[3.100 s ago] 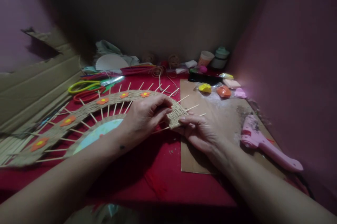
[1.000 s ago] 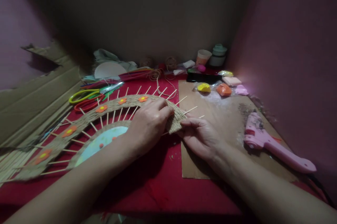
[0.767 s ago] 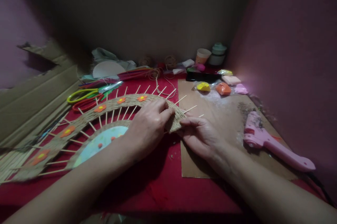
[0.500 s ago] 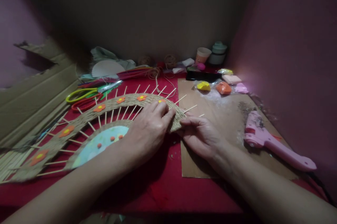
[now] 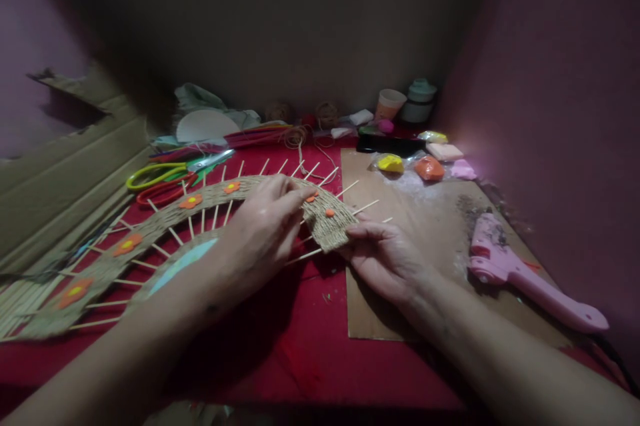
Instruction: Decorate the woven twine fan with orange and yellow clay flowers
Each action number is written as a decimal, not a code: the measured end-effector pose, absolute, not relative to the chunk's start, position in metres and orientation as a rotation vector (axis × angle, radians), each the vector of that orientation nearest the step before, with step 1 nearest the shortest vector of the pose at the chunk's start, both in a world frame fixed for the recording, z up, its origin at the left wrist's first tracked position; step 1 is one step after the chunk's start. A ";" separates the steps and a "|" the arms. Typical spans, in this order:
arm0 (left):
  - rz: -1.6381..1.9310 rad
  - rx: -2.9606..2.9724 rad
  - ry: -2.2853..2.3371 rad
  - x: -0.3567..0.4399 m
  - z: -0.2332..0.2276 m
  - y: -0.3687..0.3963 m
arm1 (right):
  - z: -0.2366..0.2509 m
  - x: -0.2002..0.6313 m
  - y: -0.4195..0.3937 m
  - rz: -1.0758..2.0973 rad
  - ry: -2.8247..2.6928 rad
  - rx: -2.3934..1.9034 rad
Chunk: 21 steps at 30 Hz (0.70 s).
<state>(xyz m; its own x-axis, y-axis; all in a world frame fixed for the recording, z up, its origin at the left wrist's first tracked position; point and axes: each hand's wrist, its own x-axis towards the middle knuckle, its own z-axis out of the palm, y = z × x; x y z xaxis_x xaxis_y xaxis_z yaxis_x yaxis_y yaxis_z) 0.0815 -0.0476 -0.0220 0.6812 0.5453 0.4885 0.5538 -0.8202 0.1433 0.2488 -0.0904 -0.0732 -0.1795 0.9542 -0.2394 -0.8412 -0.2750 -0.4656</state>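
A fan-shaped craft piece lies on the red table, with a curved band of woven jute twine (image 5: 165, 216) threaded over thin wooden sticks (image 5: 231, 213). Orange clay flowers with yellow centres (image 5: 129, 245) dot the band, and a single orange clay piece (image 5: 329, 213) sits near its right end. My left hand (image 5: 267, 219) reaches over the band, fingers bent together, the tips at a partly hidden orange flower (image 5: 313, 197). With thumb above and fingers underneath, my right hand (image 5: 383, 253) grips the band's right end. A light-blue inner panel (image 5: 185, 266) is partly covered by my left arm.
A pink glue gun (image 5: 530, 286) lies on a brown board (image 5: 370, 313) at right. Behind are yellow clay (image 5: 391, 163), orange clay (image 5: 429, 169), a paper cup (image 5: 390, 105) and a jar (image 5: 419, 101). Scissors (image 5: 157, 176) and cardboard (image 5: 75, 139) are at left.
My left hand has moved left and slightly up along the band, uncovering the single orange clay piece near the right end. My right hand keeps its grip there.
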 end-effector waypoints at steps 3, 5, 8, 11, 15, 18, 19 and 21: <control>-0.843 -2.771 -1.100 0.063 -0.005 -0.049 | -0.071 0.249 -0.091 1.767 -0.245 -0.609; -0.825 -2.731 -1.174 0.046 0.003 -0.051 | -0.070 0.249 -0.092 1.755 -0.235 -0.657; -0.742 -2.731 -1.224 0.019 0.007 -0.055 | -0.069 0.250 -0.093 1.741 -0.246 -0.708; -0.643 -2.787 -1.308 -0.004 0.002 -0.060 | -0.069 0.251 -0.093 1.746 -0.256 -0.731; -0.442 -2.878 -1.453 -0.015 -0.012 -0.064 | -0.070 0.251 -0.093 1.747 -0.299 -0.730; -0.404 -2.892 -1.398 -0.014 -0.022 -0.064 | -0.069 0.251 -0.092 1.739 -0.320 -0.749; -0.422 -2.895 -1.351 -0.014 -0.025 -0.064 | -0.069 0.251 -0.092 1.736 -0.325 -0.755; -0.446 -2.894 -1.271 -0.014 -0.028 -0.063 | -0.069 0.251 -0.092 1.731 -0.349 -0.753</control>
<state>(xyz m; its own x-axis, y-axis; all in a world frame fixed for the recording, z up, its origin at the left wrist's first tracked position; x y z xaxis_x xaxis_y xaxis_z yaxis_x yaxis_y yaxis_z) -0.0140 -0.0631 -0.0280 0.6443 0.7284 0.2329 0.7143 -0.6820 0.1569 0.2506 -0.0922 -0.0685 -0.1351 0.9432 -0.3036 -0.7520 -0.2971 -0.5884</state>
